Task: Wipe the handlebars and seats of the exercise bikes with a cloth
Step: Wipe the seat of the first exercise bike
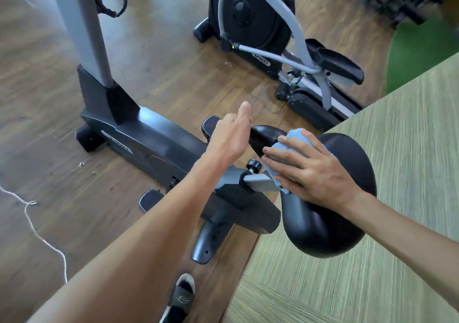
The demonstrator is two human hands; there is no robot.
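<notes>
A black padded bike seat (347,218) fills the lower right of the head view, its narrow nose (265,134) pointing left. My right hand (313,171) lies flat on the seat and presses a light blue cloth (295,136) against it. My left hand (231,136) grips the tip of the seat's nose, thumb raised. The black bike body (139,136) and its grey upright post (82,29) stand to the left. The handlebars are out of view.
A second machine, a black and grey elliptical (260,37), stands behind on the wooden floor. A green-grey wall or panel (372,260) runs close along the right of the seat. A white cord (37,226) lies on the floor at left. My sandalled foot (181,298) is below.
</notes>
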